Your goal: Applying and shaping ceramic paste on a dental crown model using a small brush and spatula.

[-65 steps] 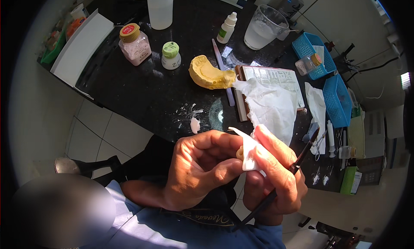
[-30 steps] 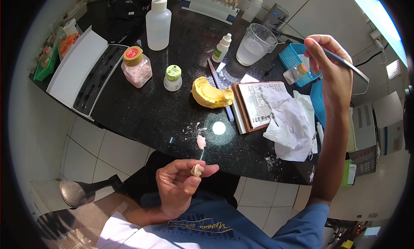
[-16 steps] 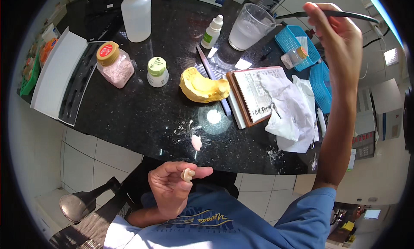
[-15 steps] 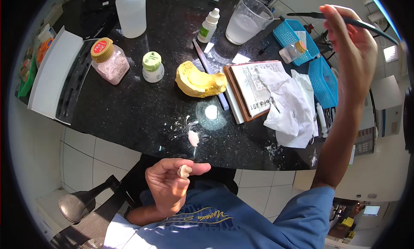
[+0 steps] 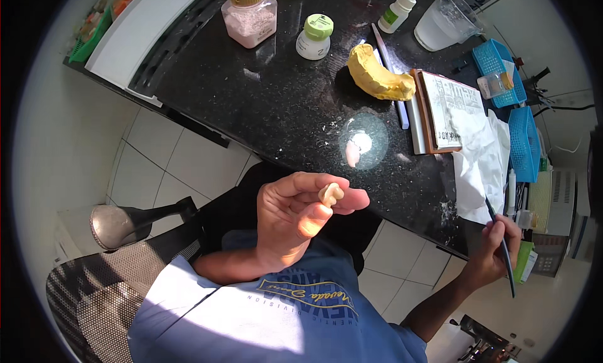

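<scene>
My left hand (image 5: 282,215) is closed, pinching a small cream-coloured dental crown (image 5: 330,194) between thumb and fingers in front of my chest. At the right, my right hand (image 5: 493,256) grips a slim dark-handled brush (image 5: 508,269). The brush's far end meets the lower part of a crumpled white tissue (image 5: 471,174) at the table edge; whether it presses in cannot be made out. A small pink lump (image 5: 352,155) lies on the dark table beyond my left hand, beside a bright round light patch. Farther back sits a yellow plaster dental model (image 5: 370,74).
Behind stand a jar of pink powder (image 5: 250,23), a green-capped jar (image 5: 313,42), a dropper bottle (image 5: 397,14) and a glass of cloudy liquid (image 5: 440,27). A notepad (image 5: 446,99) lies beside a lilac-handled tool (image 5: 402,115). Blue baskets (image 5: 523,146) line the right.
My right hand has come down from high at the right, bringing the brush to the tissue. My left hand still holds the crown. The view has shifted, so the table things sit farther right and higher.
</scene>
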Demonstrator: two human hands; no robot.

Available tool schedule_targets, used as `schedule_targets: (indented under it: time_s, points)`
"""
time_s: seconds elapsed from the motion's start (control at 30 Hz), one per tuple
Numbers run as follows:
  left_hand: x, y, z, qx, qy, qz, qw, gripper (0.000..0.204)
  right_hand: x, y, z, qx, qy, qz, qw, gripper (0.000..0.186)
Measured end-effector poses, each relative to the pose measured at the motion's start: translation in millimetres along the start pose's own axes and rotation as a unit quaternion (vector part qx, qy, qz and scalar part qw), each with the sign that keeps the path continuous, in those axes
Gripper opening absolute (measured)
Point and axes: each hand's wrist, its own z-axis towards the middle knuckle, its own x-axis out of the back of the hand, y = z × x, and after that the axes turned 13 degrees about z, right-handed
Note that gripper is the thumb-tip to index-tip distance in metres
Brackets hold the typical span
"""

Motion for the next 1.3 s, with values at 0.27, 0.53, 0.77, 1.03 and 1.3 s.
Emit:
schedule_targets:
  time_s: [0.27,0.53,0.77,1.03,1.3]
  points:
    - [-1.0,-2.3,-0.4,-0.005,0.007,0.006,1.0,0.03,-29.9,-43.0,-7.4,0.129,-0.088,0.229,0.961,0.031]
    - [3.0,-10.7,-2.7,-0.066,0.041,0.079,0.994,0.031,-92.8,-57.5,-12.8,-0.007,-0.312,0.313,0.897,0.024]
    - [10.1,-19.4,-1.7,-0.105,-0.011,-0.008,0.994,0.026,-100.5,-50.0,-7.1,0.013,-0.335,0.3,0.893,0.025]
    - [19.3,-21.1,-5.1,-0.113,-0.055,0.054,0.991,0.03,-102.7,-50.6,-7.4,-0.002,-0.328,0.288,0.9,0.027]
    - [19.3,-18.8,-6.7,-0.107,-0.059,0.046,0.991,0.03,-101.9,-49.1,-9.6,0.001,-0.316,0.288,0.904,0.028]
